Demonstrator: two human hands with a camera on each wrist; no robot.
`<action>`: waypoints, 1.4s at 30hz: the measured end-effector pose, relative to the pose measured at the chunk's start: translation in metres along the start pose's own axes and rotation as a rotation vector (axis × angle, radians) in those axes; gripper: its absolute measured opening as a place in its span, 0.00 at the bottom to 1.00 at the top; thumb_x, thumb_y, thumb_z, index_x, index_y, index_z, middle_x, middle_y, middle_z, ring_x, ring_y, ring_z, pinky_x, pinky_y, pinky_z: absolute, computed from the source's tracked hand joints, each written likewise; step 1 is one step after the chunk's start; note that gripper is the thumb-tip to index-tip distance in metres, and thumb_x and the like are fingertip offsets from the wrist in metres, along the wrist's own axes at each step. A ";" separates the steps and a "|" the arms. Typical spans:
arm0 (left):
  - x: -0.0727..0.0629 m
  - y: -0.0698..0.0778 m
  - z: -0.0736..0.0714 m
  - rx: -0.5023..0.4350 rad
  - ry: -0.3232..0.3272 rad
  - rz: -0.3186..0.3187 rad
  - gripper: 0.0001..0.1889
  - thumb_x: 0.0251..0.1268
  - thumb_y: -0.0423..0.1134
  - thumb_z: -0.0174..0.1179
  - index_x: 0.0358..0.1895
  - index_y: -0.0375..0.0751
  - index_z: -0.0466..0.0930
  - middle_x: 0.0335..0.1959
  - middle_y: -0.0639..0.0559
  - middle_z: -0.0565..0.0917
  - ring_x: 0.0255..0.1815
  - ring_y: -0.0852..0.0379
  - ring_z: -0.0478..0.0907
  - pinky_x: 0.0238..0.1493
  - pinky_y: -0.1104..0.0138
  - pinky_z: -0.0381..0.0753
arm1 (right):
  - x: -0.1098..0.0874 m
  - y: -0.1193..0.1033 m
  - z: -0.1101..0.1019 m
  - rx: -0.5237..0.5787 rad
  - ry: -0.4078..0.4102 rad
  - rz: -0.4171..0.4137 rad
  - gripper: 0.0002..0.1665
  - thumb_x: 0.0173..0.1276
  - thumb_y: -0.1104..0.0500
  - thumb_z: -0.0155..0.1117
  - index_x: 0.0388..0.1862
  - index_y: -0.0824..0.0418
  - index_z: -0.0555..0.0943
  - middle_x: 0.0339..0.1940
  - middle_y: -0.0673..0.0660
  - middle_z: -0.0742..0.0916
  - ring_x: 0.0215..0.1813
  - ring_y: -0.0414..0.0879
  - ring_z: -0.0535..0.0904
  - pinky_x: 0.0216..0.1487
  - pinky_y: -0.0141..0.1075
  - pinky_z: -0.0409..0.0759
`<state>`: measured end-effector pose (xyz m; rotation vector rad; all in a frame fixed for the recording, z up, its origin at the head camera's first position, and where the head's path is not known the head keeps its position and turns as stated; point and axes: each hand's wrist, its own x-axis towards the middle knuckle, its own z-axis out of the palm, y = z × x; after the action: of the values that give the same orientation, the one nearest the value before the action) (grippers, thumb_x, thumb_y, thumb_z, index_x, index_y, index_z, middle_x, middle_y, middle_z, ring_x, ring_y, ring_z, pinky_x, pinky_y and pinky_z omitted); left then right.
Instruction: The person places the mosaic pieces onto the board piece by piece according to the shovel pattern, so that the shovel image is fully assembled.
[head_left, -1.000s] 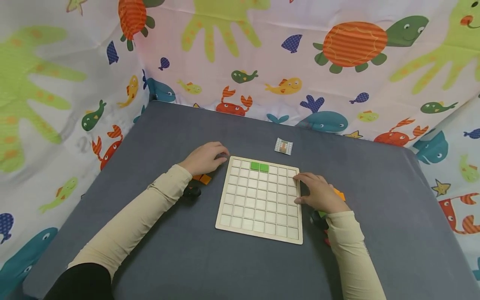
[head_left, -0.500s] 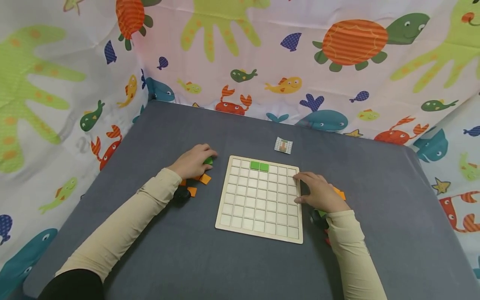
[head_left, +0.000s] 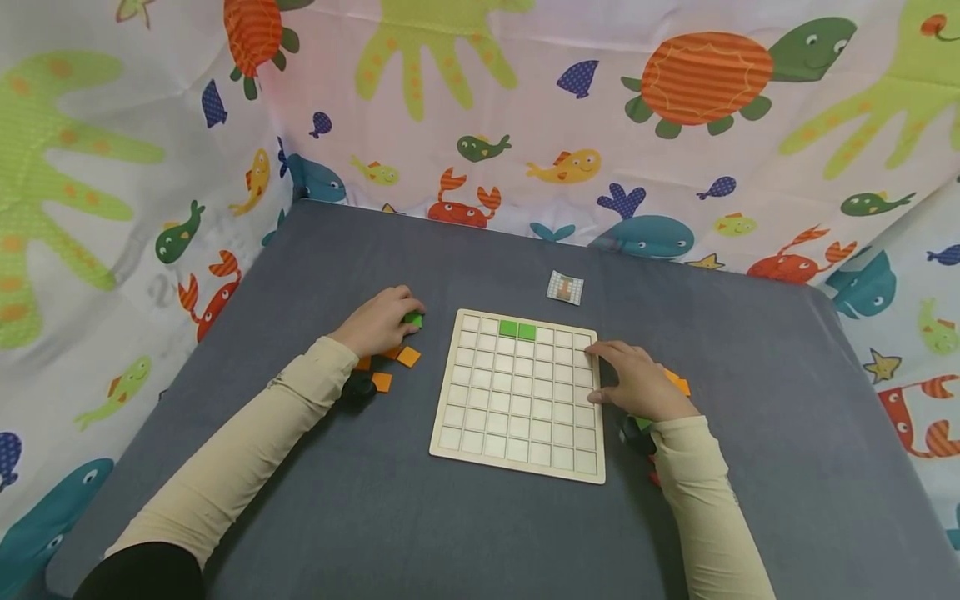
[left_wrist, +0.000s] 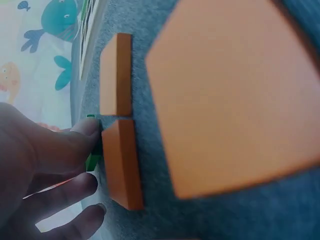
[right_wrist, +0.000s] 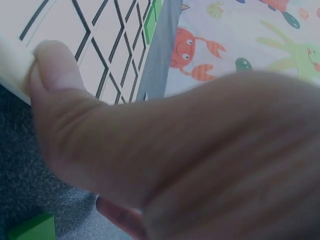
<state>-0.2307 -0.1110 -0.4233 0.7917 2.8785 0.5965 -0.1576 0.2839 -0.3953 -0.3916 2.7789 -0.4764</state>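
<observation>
My left hand (head_left: 375, 321) is left of the board, pinching a green square tile (head_left: 413, 319) between thumb and fingers. In the left wrist view the thumb covers much of that green tile (left_wrist: 92, 161). Several orange tiles (head_left: 408, 357) lie just under and beside this hand. A pale wooden grid board (head_left: 517, 475) sits in the middle of the table, with two green tiles (head_left: 517, 331) side by side in its far row. My right hand (head_left: 641, 383) rests at the board's right edge, its thumb (right_wrist: 57, 65) on the rim in the right wrist view.
Behind the board lies a small printed card (head_left: 566, 287). Orange tiles (head_left: 677, 382), a green tile (right_wrist: 32, 229) and red pieces (head_left: 655, 478) are partly hidden by the right hand and forearm. A sea-animal patterned curtain (head_left: 420, 75) surrounds the grey table (head_left: 360, 517).
My left hand has moved left, away from the board's far left corner, to the green tile and now pinches it. The right hand stays at the board's edge.
</observation>
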 end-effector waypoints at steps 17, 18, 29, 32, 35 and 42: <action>0.031 0.045 -0.006 -0.024 0.023 0.173 0.16 0.65 0.38 0.62 0.55 0.40 0.80 0.43 0.47 0.77 0.40 0.53 0.72 0.39 0.62 0.74 | 0.000 0.002 -0.001 -0.013 0.007 -0.005 0.43 0.55 0.56 0.75 0.69 0.58 0.68 0.69 0.65 0.70 0.68 0.68 0.62 0.57 0.73 0.58; 0.034 0.050 -0.006 -0.026 0.021 0.183 0.17 0.65 0.38 0.63 0.55 0.40 0.80 0.44 0.47 0.78 0.41 0.52 0.73 0.40 0.62 0.74 | 0.000 0.002 -0.001 -0.014 0.009 -0.006 0.43 0.55 0.56 0.76 0.69 0.58 0.68 0.69 0.65 0.70 0.68 0.68 0.62 0.57 0.72 0.59; 0.066 0.088 0.003 -0.047 0.007 0.265 0.15 0.65 0.38 0.62 0.53 0.40 0.80 0.45 0.48 0.77 0.44 0.54 0.73 0.43 0.63 0.75 | -0.001 0.001 -0.002 -0.009 0.015 0.000 0.43 0.55 0.56 0.75 0.69 0.58 0.68 0.68 0.63 0.71 0.68 0.66 0.62 0.59 0.67 0.62; 0.074 0.096 0.011 -0.071 -0.009 0.261 0.15 0.65 0.40 0.63 0.54 0.42 0.80 0.45 0.50 0.77 0.43 0.55 0.73 0.42 0.64 0.74 | -0.001 0.000 -0.001 -0.007 0.021 -0.005 0.43 0.54 0.56 0.76 0.68 0.58 0.69 0.68 0.63 0.72 0.68 0.66 0.63 0.60 0.65 0.63; 0.079 0.101 0.021 -0.077 -0.037 0.261 0.15 0.66 0.41 0.62 0.54 0.43 0.80 0.46 0.51 0.77 0.42 0.56 0.73 0.42 0.65 0.74 | 0.000 -0.001 0.002 -0.005 0.022 -0.021 0.43 0.54 0.56 0.76 0.68 0.59 0.70 0.67 0.64 0.73 0.67 0.66 0.64 0.61 0.62 0.65; 0.094 0.118 0.030 -0.082 -0.061 0.311 0.14 0.66 0.40 0.61 0.54 0.44 0.81 0.46 0.51 0.78 0.44 0.56 0.73 0.44 0.65 0.74 | -0.002 0.001 -0.001 -0.024 0.046 -0.007 0.42 0.53 0.56 0.77 0.67 0.59 0.71 0.66 0.63 0.74 0.66 0.65 0.66 0.59 0.64 0.65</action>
<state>-0.2500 0.0404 -0.4035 1.2323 2.6754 0.7012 -0.1565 0.2857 -0.3943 -0.4016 2.8305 -0.4596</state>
